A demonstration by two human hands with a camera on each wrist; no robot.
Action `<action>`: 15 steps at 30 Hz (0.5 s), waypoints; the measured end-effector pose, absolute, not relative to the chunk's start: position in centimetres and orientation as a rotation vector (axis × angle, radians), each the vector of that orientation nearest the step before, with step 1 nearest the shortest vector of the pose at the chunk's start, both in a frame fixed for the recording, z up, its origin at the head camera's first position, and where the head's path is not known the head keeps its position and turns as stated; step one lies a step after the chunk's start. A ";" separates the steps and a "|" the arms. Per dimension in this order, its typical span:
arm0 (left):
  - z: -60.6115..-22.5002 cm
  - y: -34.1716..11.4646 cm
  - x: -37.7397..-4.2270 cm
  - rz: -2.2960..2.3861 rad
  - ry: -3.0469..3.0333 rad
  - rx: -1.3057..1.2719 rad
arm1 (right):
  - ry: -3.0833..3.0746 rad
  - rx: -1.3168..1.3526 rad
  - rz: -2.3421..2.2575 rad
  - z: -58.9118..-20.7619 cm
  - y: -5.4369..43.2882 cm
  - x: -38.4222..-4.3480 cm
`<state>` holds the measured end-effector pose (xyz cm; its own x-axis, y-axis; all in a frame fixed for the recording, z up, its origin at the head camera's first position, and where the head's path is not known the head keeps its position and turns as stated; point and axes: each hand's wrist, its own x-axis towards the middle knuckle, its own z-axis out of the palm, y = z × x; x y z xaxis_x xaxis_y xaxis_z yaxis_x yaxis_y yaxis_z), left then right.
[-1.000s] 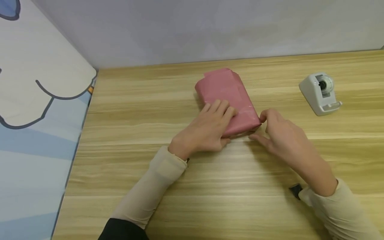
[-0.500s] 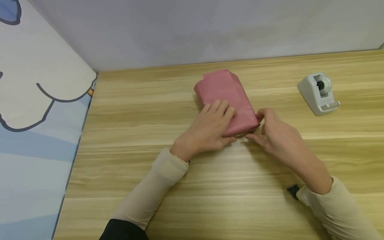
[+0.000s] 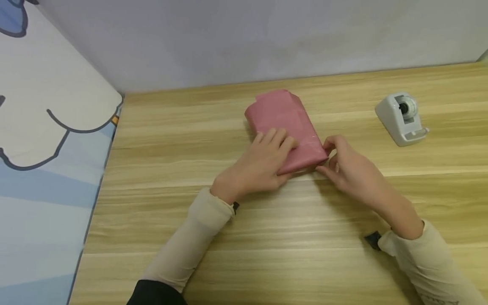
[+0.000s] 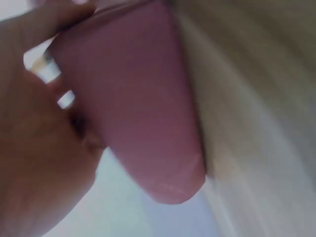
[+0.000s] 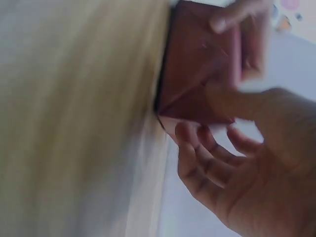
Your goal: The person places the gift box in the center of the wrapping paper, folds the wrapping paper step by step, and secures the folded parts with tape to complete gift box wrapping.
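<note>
A package wrapped in pink paper (image 3: 287, 114) lies tilted on the wooden table. My left hand (image 3: 257, 165) holds it, fingers bent over its top and thumb down at the near end. At the near right corner, my right hand (image 3: 354, 173) pinches the wrapping. The right wrist view shows the thumb of that right hand (image 5: 291, 153) on a folded triangular flap (image 5: 190, 106) of the package end, with its fingers along the side. One long side of the package (image 4: 133, 98) fills the middle of the left wrist view, beside the left hand (image 4: 44, 148).
A white tape dispenser (image 3: 394, 127) with a roll of clear tape stands on the table (image 3: 171, 135) to the right. A pale wall (image 3: 267, 42) rises behind the table. At the left is a panel (image 3: 45, 212) with a blue and white cartoon print.
The thumb of my right hand has shifted and drawn closer to its fingers at the package corner. My left hand stays on top, its thumb moved back slightly. The view shifts a little.
</note>
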<state>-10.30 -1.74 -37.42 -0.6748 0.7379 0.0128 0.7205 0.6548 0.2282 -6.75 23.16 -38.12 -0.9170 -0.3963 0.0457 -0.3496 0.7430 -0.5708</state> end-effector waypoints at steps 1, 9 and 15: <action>-37.2 -2.1 -10.4 0.409 2.729 1.209 | 2.796 -0.615 -0.971 -38.1 23.4 -6.9; -34.9 -5.7 -11.8 1.095 2.666 0.662 | 2.450 -0.332 -1.343 -38.1 24.8 -7.9; -35.3 -7.1 -12.0 1.061 2.457 0.139 | 2.268 -0.168 -1.563 -38.8 24.6 -8.8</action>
